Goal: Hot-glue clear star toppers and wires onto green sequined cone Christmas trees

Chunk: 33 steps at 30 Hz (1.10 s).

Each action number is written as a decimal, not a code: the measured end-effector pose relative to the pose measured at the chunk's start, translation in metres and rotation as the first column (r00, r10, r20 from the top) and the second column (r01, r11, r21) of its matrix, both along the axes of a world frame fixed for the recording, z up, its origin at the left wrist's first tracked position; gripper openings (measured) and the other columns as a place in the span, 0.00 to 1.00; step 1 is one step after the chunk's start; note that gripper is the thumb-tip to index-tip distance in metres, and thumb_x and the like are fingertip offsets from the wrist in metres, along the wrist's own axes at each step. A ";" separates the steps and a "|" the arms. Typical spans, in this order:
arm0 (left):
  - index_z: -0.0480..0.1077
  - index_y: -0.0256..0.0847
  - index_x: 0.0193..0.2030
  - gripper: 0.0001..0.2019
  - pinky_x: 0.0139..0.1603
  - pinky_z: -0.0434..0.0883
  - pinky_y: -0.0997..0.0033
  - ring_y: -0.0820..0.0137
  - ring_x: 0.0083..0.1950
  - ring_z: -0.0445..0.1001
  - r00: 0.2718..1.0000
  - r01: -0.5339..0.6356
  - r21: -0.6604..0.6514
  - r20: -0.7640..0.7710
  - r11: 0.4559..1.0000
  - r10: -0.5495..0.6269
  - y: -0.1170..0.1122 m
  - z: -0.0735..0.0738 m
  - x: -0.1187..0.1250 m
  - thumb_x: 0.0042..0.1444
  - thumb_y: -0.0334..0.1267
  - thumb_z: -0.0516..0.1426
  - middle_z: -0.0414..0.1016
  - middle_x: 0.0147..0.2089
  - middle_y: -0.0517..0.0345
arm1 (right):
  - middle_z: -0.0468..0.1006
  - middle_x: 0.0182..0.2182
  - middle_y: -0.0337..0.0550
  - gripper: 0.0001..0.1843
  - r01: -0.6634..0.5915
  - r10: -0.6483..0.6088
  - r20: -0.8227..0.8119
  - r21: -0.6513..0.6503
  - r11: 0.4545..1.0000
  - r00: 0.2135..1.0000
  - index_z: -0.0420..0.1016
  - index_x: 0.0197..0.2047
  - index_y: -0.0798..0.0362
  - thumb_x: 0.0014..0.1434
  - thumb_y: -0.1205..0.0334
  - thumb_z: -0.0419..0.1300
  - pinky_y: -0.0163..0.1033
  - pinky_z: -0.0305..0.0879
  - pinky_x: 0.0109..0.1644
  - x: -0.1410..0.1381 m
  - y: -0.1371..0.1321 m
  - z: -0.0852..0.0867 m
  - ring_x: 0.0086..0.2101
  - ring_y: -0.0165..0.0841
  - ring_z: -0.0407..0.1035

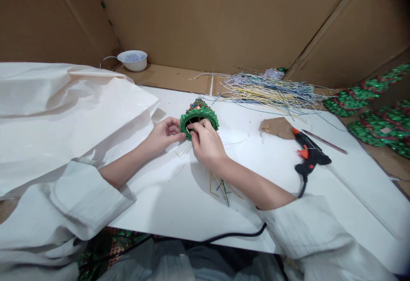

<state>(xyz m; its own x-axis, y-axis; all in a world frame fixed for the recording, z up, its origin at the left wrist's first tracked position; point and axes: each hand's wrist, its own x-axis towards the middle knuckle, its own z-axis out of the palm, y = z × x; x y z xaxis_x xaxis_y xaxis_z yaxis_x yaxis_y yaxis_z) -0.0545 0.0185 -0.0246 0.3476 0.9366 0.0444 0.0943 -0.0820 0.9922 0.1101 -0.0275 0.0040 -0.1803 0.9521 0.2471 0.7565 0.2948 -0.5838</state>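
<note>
The small green Christmas tree ornament (197,111) lies tilted on the table (256,161), in front of the person, its hollow base facing the wearer. Red trim is visible on its outer surface. The left hand (167,132) grasps the left edge of the base between thumb and fingers. The right hand (207,143) has its fingertips drawn together at the opening; whether they grip anything cannot be told. Short wire pieces (223,185), yellow and dark, lie beneath the right wrist.

To the right rests a black glue gun (314,153) with orange nozzle and trigger, beside a brown piece of material (277,127) and a thin rod (325,141). Beyond is a heap of loose wires (272,92), yellow, white and blue. Larger green tinsel trees (381,133) stand at far right. White plastic sheeting (57,110) covers the left side; a white bowl (133,64) sits behind it, near the cardboard wall (224,24).
</note>
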 end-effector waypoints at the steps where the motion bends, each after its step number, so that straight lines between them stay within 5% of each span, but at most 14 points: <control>1: 0.63 0.38 0.35 0.17 0.36 0.69 0.70 0.73 0.32 0.72 1.000 -0.001 0.004 0.004 1.000 0.001 0.000 0.000 0.000 0.40 0.37 0.65 0.69 0.31 0.63 | 0.69 0.44 0.51 0.17 0.003 -0.003 -0.011 -0.013 1.000 1.000 0.72 0.49 0.55 0.61 0.67 0.47 0.41 0.63 0.44 0.000 0.001 0.000 0.40 0.37 0.68; 25: 0.64 0.38 0.37 0.17 0.37 0.68 0.71 0.74 0.33 0.71 1.000 0.010 -0.006 0.004 1.000 -0.010 0.002 -0.003 -0.003 0.42 0.38 0.65 0.69 0.33 0.63 | 0.75 0.34 0.44 0.14 -0.023 -0.002 -0.253 -0.095 0.995 0.968 0.75 0.40 0.57 0.56 0.73 0.49 0.38 0.62 0.46 0.000 0.016 -0.002 0.38 0.33 0.67; 33: 0.65 0.38 0.39 0.18 0.37 0.68 0.71 0.73 0.35 0.72 1.000 -0.006 -0.003 -0.009 1.000 0.006 0.001 -0.002 -0.001 0.42 0.38 0.65 0.71 0.34 0.60 | 0.77 0.39 0.46 0.15 -0.036 0.016 -0.255 -0.073 0.997 0.967 0.76 0.39 0.57 0.62 0.69 0.47 0.38 0.60 0.50 0.002 0.017 0.000 0.43 0.34 0.68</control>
